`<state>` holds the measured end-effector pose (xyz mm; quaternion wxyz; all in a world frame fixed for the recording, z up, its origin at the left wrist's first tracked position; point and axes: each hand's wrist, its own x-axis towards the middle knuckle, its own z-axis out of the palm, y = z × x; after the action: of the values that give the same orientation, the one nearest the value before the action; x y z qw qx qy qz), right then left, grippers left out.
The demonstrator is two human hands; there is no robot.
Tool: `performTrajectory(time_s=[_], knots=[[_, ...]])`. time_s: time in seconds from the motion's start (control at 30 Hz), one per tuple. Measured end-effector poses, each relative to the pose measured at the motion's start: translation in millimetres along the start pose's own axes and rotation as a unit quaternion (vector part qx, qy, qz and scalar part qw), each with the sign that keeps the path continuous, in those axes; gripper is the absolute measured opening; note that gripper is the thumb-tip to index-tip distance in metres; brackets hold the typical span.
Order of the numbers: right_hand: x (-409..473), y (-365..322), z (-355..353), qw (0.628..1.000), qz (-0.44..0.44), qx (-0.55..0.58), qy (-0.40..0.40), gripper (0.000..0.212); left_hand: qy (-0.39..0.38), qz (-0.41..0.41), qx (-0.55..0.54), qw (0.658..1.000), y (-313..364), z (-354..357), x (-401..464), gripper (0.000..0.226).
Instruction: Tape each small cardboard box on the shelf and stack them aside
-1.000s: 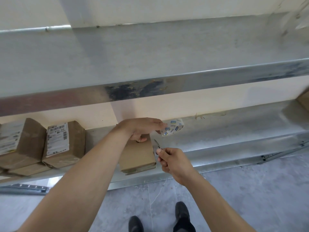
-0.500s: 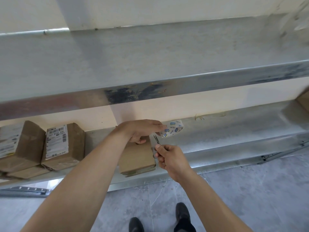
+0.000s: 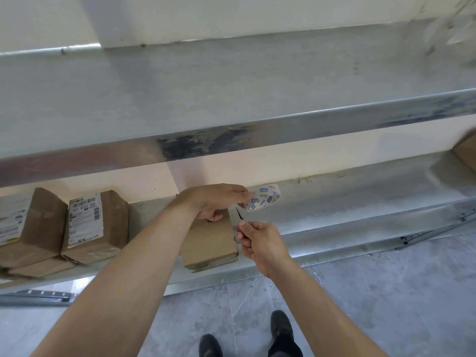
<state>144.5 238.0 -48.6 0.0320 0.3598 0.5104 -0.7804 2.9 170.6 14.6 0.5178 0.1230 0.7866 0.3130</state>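
We are working on the small cardboard box (image 3: pixel 210 244) that is lying flat near the front edge of the lower shelf (image 3: pixel 347 215), in the middle of the picture. Our left hand (image 3: pixel 215 200) is resting on the far end of this box and, with fingers curled, is pinching the tape roll (image 3: pixel 264 198), which is hanging just to the right of the box's far end. Our right hand (image 3: pixel 260 242) is just beside the right edge of the box; its fingers are closed around a small dark blade (image 3: pixel 239 215) that is pointing up toward the roll. The tape strip itself is too clear for us to see, so we cannot tell if it is already lying on the box.

We are judging that this box is in the cutting step: the tape seems pulled and the blade is coming to cut it. After that the box is still waiting to be moved aside.

To the left of this box, well apart, the labelled boxes (image 3: pixel 85 228) are leaning together on some flat cardboard; we are guessing that this is the finished stack, but we cannot see tape on them. Far to the right of our box, another brown box corner (image 3: pixel 466 150) is showing at the picture's edge, maybe still to do.

The roll's core is carrying blue logos and a word like "deli". The nearest label is showing barcodes and "A68"; the rest is too small.
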Motion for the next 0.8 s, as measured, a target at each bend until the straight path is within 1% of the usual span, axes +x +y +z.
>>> performTrajectory(time_s=[0.1,0.2,0.27,0.3,0.33,0.37,0.4,0.43,0.53,0.57,0.63,0.67,0.7,0.73,0.77,0.8], knots=[[1,0,-1,1.0,-0.002,0.001,0.01,0.023,0.002,0.002,0.0,1.0,1,0,0,0.022],[-1,-1,-3,1.0,0.004,-0.006,0.013,0.023,0.005,0.001,-0.007,1.0,3,1,-2,0.022],[2,1,-8,0.999,0.013,-0.037,0.02,0.028,0.009,0.001,-0.015,1.0,3,2,-3,0.022],[5,0,-12,0.996,0.01,-0.087,0.035,0.032,0.01,0.001,-0.018,1.0,4,2,-3,0.022],[10,0,-19,0.982,-0.003,-0.181,0.061,0.034,0.011,0.003,-0.019,1.0,4,3,-4,0.023],[16,-3,-27,0.949,-0.02,-0.302,0.092,0.033,0.011,0.004,-0.02,1.0,4,3,-5,0.025],[23,-7,-36,0.904,-0.032,-0.409,0.116,0.031,0.013,0.005,-0.021,1.0,4,4,-5,0.026],[29,-12,-45,0.871,-0.039,-0.472,0.132,0.029,0.015,0.006,-0.022,1.0,4,4,-5,0.026],[44,-27,-65,0.798,-0.03,-0.584,0.146,0.027,0.015,0.006,-0.021,1.0,5,3,-6,0.029],[48,-29,-70,0.783,-0.034,-0.605,0.14,0.026,0.013,0.005,-0.018,1.0,5,2,-6,0.032],[52,-33,-74,0.768,-0.04,-0.63,0.107,0.021,0.01,0.004,-0.016,1.0,5,3,-7,0.033],[52,-35,-77,0.758,-0.04,-0.644,0.093,0.022,0.009,0.003,-0.016,1.0,5,3,-7,0.032],[52,-37,-82,0.746,-0.043,-0.659,0.086,0.031,0.009,0.002,-0.017,1.0,6,3,-7,0.031],[52,-41,-86,0.735,-0.051,-0.672,0.077,0.052,0.01,0.001,-0.017,1.0,6,3,-7,0.029],[49,-47,-91,0.744,-0.077,-0.66,0.063,0.078,0.012,0.001,-0.016,1.0,6,3,-8,0.027],[45,-56,-94,0.775,-0.113,-0.621,0.036,0.101,0.014,0.002,-0.016,1.0,5,4,-9,0.026]])
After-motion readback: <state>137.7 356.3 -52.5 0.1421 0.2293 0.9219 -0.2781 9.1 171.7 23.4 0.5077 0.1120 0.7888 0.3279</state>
